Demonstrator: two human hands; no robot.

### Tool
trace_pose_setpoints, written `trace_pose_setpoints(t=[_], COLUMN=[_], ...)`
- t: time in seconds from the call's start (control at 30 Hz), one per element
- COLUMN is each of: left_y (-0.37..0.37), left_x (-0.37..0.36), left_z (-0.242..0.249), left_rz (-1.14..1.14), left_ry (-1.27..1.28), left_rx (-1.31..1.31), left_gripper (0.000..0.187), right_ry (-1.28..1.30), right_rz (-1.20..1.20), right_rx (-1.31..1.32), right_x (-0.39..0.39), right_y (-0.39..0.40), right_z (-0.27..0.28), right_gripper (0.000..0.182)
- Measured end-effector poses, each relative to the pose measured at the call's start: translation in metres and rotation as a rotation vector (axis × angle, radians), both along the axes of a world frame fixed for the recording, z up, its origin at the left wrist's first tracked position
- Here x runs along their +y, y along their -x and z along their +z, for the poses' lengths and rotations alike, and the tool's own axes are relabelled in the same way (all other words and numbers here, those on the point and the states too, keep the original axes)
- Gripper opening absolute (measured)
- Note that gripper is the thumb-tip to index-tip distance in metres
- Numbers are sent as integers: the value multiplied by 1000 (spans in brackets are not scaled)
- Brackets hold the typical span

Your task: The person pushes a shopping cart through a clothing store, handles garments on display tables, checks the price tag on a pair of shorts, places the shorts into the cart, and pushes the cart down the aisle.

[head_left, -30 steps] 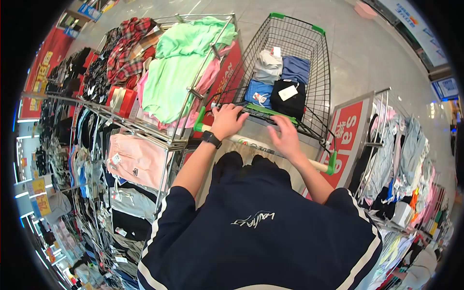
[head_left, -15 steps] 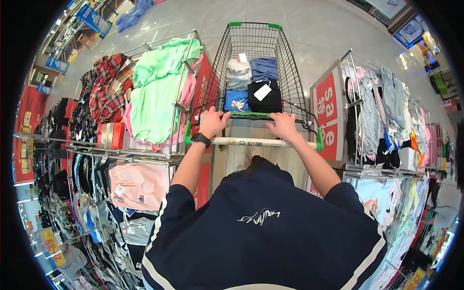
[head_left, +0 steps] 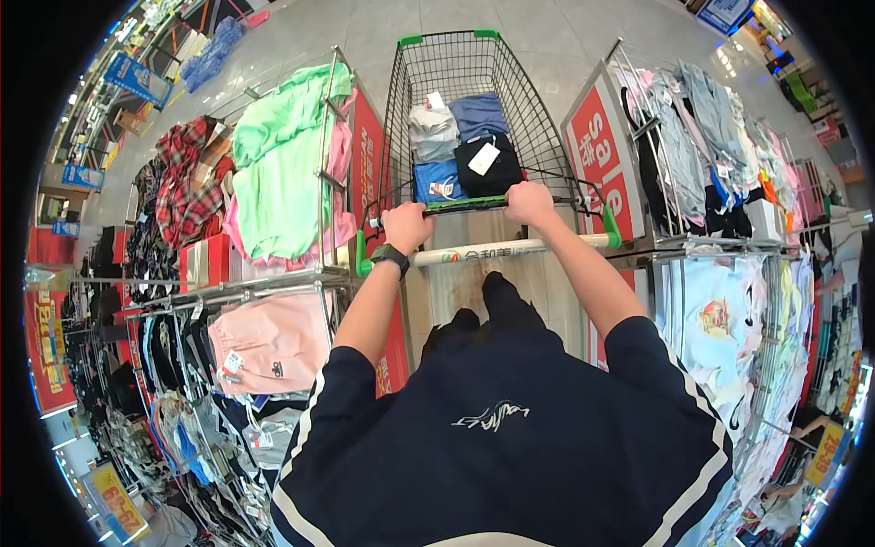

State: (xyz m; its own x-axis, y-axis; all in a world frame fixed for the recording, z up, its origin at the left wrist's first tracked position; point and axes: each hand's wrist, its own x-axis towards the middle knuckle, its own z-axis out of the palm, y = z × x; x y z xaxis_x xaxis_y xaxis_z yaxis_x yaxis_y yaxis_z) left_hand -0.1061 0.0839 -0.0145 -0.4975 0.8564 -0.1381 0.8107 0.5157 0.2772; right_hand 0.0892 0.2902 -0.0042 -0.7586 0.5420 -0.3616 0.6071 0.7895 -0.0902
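Note:
My left hand (head_left: pixel 406 226), with a dark watch on its wrist, is closed round the near rim of the shopping cart (head_left: pixel 538 114), left of the green bar (head_left: pixel 465 204). Farther right on the same rim, my right hand (head_left: pixel 530 202) is closed too. The cart's white handle (head_left: pixel 510 249) lies under my forearms. Inside the wire basket are folded clothes: a light grey one (head_left: pixel 434 134), a greyish-blue one (head_left: pixel 479 117), a bright blue one (head_left: pixel 436 179) and a black one (head_left: pixel 483 170) with a white tag.
Racks flank the cart, with light green clothes (head_left: pixel 283 173) and pink shorts (head_left: pixel 273 342) at left, and grey garments (head_left: pixel 715 118) behind a red sale sign (head_left: pixel 603 150) at right. Grey floor (head_left: pixel 365 23) lies beyond the cart.
The fingers of both hands have gone from loosely spread to closed on the cart's rim. The cart is turned slightly and shifted left in view. My feet or legs now show more below the handle.

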Motion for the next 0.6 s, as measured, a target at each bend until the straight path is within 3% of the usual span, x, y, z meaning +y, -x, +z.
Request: trace_pose_setpoints(t=[0.07,0.6], left_y=[-6,-138], left_x=[-12,-131], left_z=[-7,7], left_rz=[-1,61], left_ry=[3,-6], left_rx=[9,33], left_gripper=[25,26], right_ry=[-2,15], right_rz=[-10,2], right_rx=[23,54], right_x=[-16,-128], right_y=[-10,-130], right_z=[4,15], right_gripper=[24,26])
